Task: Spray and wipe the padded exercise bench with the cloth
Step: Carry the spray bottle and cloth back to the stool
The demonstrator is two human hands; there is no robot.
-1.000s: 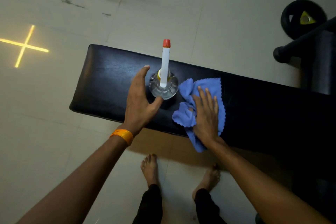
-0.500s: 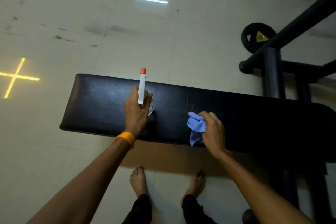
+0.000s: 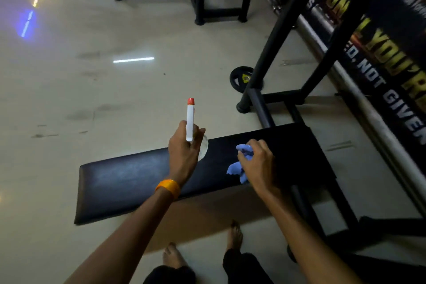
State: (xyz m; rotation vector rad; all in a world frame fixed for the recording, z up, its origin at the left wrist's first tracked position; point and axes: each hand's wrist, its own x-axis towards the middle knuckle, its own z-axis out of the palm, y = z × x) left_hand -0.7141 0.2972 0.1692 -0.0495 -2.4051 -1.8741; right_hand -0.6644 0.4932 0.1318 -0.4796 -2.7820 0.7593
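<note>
Padded bench [image 3: 129, 180] spans lower centre, its right end lost in shadow. Left hand [image 3: 183, 152] grips spray bottle [image 3: 190, 122], whose body is mostly hidden. Right hand [image 3: 258, 163] clutches bunched cloth [image 3: 237, 168], apparently just above the pad. Open floor [image 3: 115, 104] lies upper left.

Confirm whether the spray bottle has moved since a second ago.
Yes. The spray bottle has left the bench pad where it stood; the left hand holds it up.
</note>
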